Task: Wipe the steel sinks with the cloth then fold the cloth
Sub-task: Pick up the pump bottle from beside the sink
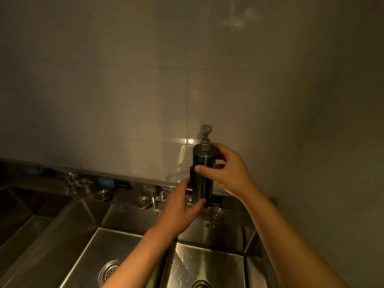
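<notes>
A dark green pump bottle with a silver pump head stands upright above the back ledge of the steel sinks. My left hand grips its lower part from the left. My right hand grips its upper body from the right, thumb across the front. Below lie the steel sinks: a middle basin with a round drain and a right basin, wet and shiny. No cloth shows in this view.
Taps and round steel plugs line the back ledge. A third basin sits at the left. A tiled wall rises behind the sinks, and another wall closes the right side.
</notes>
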`<state>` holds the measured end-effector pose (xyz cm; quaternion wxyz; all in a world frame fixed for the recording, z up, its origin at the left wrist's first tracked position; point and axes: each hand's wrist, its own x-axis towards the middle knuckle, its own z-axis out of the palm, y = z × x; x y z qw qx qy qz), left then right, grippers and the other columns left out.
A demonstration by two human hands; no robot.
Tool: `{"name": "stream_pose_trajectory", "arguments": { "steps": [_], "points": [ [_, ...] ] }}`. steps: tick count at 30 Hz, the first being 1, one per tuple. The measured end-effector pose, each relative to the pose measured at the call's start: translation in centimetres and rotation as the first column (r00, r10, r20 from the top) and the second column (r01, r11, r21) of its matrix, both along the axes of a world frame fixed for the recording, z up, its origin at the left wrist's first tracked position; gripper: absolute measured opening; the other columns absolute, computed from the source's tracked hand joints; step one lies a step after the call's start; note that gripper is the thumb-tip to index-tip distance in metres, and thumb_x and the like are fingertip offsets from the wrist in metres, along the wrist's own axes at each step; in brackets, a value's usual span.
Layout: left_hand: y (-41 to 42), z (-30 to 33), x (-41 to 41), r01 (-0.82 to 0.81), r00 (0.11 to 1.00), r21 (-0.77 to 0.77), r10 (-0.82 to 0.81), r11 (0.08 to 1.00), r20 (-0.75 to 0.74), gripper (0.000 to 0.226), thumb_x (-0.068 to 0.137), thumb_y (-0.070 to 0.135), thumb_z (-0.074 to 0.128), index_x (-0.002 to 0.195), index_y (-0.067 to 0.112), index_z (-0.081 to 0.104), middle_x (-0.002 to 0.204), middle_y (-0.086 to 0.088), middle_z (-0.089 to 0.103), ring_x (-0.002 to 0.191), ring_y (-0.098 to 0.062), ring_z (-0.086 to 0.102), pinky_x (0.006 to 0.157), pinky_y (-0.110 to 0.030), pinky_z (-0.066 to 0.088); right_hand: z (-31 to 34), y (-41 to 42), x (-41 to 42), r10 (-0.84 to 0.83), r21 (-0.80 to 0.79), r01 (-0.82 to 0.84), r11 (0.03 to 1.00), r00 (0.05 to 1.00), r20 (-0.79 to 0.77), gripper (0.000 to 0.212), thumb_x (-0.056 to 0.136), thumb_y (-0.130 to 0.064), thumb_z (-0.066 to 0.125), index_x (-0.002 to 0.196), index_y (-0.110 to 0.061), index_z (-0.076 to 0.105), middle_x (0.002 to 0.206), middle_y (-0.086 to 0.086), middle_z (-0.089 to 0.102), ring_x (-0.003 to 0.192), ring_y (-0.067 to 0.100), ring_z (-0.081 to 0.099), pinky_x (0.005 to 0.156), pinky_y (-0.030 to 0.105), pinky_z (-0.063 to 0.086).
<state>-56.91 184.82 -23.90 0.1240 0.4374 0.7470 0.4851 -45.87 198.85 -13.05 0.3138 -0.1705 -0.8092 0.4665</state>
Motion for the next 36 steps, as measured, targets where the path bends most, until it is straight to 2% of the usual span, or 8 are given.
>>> {"name": "stream_pose_trajectory", "arguments": {
  "steps": [4, 8, 12, 17, 21, 27, 32, 36],
  "points": [
    [-5.1, -1.0, -1.1, -0.128, 0.991, -0.026, 0.127, 0.991, -0.035, 0.059, 0.081, 0.057, 0.070, 0.135, 0.048, 0.047, 0.123, 0.025, 0.061, 0.113, 0.010, 0.058, 0.091, -0.016, 0.050, -1.7, -3.0, -3.1, 0.168, -0.063, -0.167, 0.984, 0.986, 0.016, 0.059, 0.067, -0.049, 0.088, 0.120, -0.047, 0.061, 0.116, -0.024, 0.069, 0.108, -0.005, 0.065, 0.090, 0.021, 0.053],
    [-11.4, -2.4, -2.0, -0.279, 0.960, -0.067, 0.277, 0.958, -0.049, 0.065, 0.081, 0.061, 0.071, 0.139, 0.047, 0.045, 0.125, 0.027, 0.059, 0.114, 0.007, 0.058, 0.095, -0.024, 0.054, -2.5, -7.7, -6.0, 0.317, -0.067, -0.314, 0.947, 0.948, 0.031, 0.053, 0.067, -0.047, 0.089, 0.111, -0.055, 0.061, 0.113, -0.030, 0.068, 0.105, -0.012, 0.063, 0.074, 0.005, 0.051],
    [-17.6, -2.7, -2.3, -0.384, 0.922, -0.088, 0.378, 0.919, -0.077, 0.062, 0.080, 0.066, 0.070, 0.135, 0.053, 0.043, 0.118, 0.029, 0.059, 0.109, 0.007, 0.061, 0.085, -0.021, 0.054, -2.5, -13.0, -8.4, 0.430, -0.071, -0.427, 0.901, 0.902, 0.037, 0.054, 0.066, -0.044, 0.091, 0.114, -0.046, 0.065, 0.111, -0.027, 0.070, 0.103, -0.009, 0.065, 0.075, 0.002, 0.049],
    [-24.6, -1.8, -3.2, -0.447, 0.894, -0.055, 0.445, 0.893, -0.055, 0.064, 0.081, 0.065, 0.071, 0.137, 0.046, 0.046, 0.121, 0.027, 0.062, 0.113, 0.005, 0.062, 0.095, -0.028, 0.055, -1.3, -19.5, -11.1, 0.518, -0.058, -0.516, 0.855, 0.855, 0.037, 0.055, 0.065, -0.041, 0.093, 0.114, -0.044, 0.068, 0.110, -0.019, 0.074, 0.103, 0.000, 0.070, 0.087, 0.022, 0.056],
    [-31.0, -0.6, -4.9, -0.484, 0.874, -0.033, 0.482, 0.874, -0.061, 0.068, 0.080, 0.061, 0.073, 0.140, 0.039, 0.050, 0.124, 0.022, 0.063, 0.115, 0.004, 0.061, 0.099, -0.031, 0.053, 0.1, -25.8, -13.4, 0.543, -0.023, -0.543, 0.840, 0.840, 0.012, 0.053, 0.066, -0.039, 0.094, 0.113, -0.035, 0.072, 0.108, -0.015, 0.076, 0.102, 0.003, 0.071, 0.086, 0.017, 0.055],
    [-42.2, 0.9, -7.7, -0.496, 0.867, -0.050, 0.493, 0.867, -0.071, 0.063, 0.079, 0.060, 0.074, 0.136, 0.054, 0.047, 0.122, 0.030, 0.063, 0.116, 0.009, 0.059, 0.097, -0.027, 0.053, 1.3, -36.4, -16.5, 0.560, -0.013, -0.560, 0.829, 0.829, -0.004, 0.054, 0.064, -0.047, 0.093, 0.113, -0.038, 0.072, 0.108, -0.018, 0.075, 0.104, 0.002, 0.071, 0.090, 0.029, 0.055],
    [-50.5, 2.0, -8.9, -0.514, 0.856, -0.065, 0.506, 0.855, -0.110, 0.057, 0.076, 0.070, 0.067, 0.123, 0.077, 0.035, 0.125, 0.044, 0.052, 0.117, 0.017, 0.054, 0.091, -0.008, 0.044, 1.9, -44.8, -18.8, 0.586, 0.006, -0.586, 0.811, 0.810, -0.014, 0.056, 0.063, -0.053, 0.091, 0.113, -0.043, 0.070, 0.110, -0.021, 0.074, 0.107, 0.000, 0.069, 0.094, 0.036, 0.056],
    [-55.9, 2.8, -9.8, -0.536, 0.844, -0.063, 0.534, 0.842, -0.047, 0.057, 0.077, 0.065, 0.072, 0.121, 0.075, 0.039, 0.123, 0.042, 0.057, 0.116, 0.016, 0.056, 0.094, -0.015, 0.047, 2.9, -50.1, -20.0, 0.611, 0.020, -0.611, 0.791, 0.791, -0.027, 0.054, 0.064, -0.052, 0.091, 0.113, -0.042, 0.071, 0.109, -0.021, 0.073, 0.105, 0.000, 0.069, 0.092, 0.034, 0.057]
  ]
}}
